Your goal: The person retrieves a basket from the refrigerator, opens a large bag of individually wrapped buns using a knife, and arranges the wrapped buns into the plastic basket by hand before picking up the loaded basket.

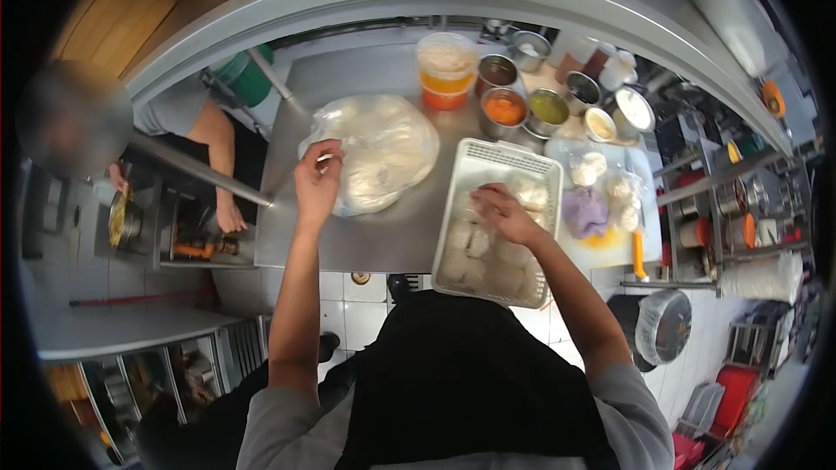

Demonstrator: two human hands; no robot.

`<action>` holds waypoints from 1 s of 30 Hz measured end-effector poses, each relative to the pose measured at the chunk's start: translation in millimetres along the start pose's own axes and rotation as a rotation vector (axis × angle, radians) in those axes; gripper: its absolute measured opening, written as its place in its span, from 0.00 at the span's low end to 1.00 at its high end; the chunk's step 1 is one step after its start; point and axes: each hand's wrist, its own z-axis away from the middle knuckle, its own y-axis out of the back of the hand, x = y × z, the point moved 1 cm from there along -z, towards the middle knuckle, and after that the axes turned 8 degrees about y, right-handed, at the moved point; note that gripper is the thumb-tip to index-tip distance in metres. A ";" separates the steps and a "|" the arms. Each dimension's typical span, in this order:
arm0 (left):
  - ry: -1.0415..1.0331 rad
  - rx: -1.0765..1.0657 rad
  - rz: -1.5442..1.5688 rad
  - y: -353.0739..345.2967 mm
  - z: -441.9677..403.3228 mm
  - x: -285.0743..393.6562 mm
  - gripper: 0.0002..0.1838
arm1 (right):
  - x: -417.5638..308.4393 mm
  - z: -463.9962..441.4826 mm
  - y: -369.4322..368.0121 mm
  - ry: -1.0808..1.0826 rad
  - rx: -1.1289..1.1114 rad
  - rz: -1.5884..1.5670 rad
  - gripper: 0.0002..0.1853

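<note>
A large clear plastic bag [383, 152] with pale contents lies on the steel table [292, 239]. At its left edge is my left hand [320, 175], its fingers curled together near the plastic; what they hold, if anything, is too small to name. My right hand [503, 211] is over the white perforated basket [453, 274], fingers bent down towards the wrapped pale portions [468, 239] inside. Its fingertips are too unclear to tell whether they grip one. The basket overhangs the table's front edge.
Behind the basket stand a tub of orange liquid [447, 74] and several metal pots [503, 110]. On the right, a cutting board [643, 209] holds a purple bag [585, 211], white bags [622, 191] and an orange-handled tool [638, 254]. Another person's arm [218, 152] is at the left, beyond a metal post.
</note>
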 end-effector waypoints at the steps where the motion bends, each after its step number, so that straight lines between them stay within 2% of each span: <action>1: 0.036 0.059 -0.015 20.6 -5.1 -21.1 0.13 | -1.0 2.9 0.5 -0.026 -0.014 -0.004 0.33; 4: 0.043 0.088 0.101 54.1 -21.4 -76.5 0.13 | -11.6 -1.8 -31.0 0.003 -0.001 0.072 0.33; 5: 0.101 0.054 0.146 56.7 -25.5 -87.8 0.16 | -13.4 -2.1 -38.5 0.022 0.016 0.114 0.33; 8: -0.018 0.010 -0.007 45.7 -37.3 -101.4 0.15 | -20.2 -7.0 -46.2 0.047 -0.028 0.134 0.33; 9: 0.134 -0.042 -0.240 45.5 -38.9 -94.6 0.22 | -23.5 -8.5 -44.8 0.012 -0.048 0.178 0.33; 12: -0.160 -0.103 -0.649 30.8 -53.6 -105.6 0.32 | -36.8 -14.5 -37.6 -0.051 -0.037 0.238 0.31; 15: 0.093 -0.186 -0.877 20.0 -59.7 -72.9 0.43 | -55.4 -13.0 -29.9 -0.042 0.061 0.186 0.30; 18: 0.110 -0.315 -0.961 17.2 -84.6 -95.2 0.44 | -60.6 -7.3 -25.9 -0.041 0.106 0.178 0.28; 21: 0.247 -0.375 -0.827 17.4 -102.8 -97.7 0.37 | -59.9 -1.8 -23.1 -0.041 0.126 0.156 0.26; 24: 0.356 -0.295 -0.868 6.9 -101.7 -91.4 0.37 | -68.2 4.3 -18.0 -0.100 0.124 0.092 0.25; 26: 0.227 -0.234 -0.746 8.2 -111.6 -136.8 0.37 | -88.5 7.0 -8.8 -0.193 0.109 -0.035 0.24; 27: 0.164 -0.207 -0.685 14.8 -116.3 -152.7 0.38 | -86.3 9.6 -6.4 -0.134 0.146 0.026 0.24; 29: 0.285 -0.281 -0.216 42.4 -117.5 -149.6 0.36 | -80.3 13.2 -4.9 -0.020 0.218 0.141 0.23; 30: 0.347 -0.315 0.015 51.8 -113.5 -142.9 0.35 | -84.4 13.0 -1.9 -0.022 0.244 0.082 0.23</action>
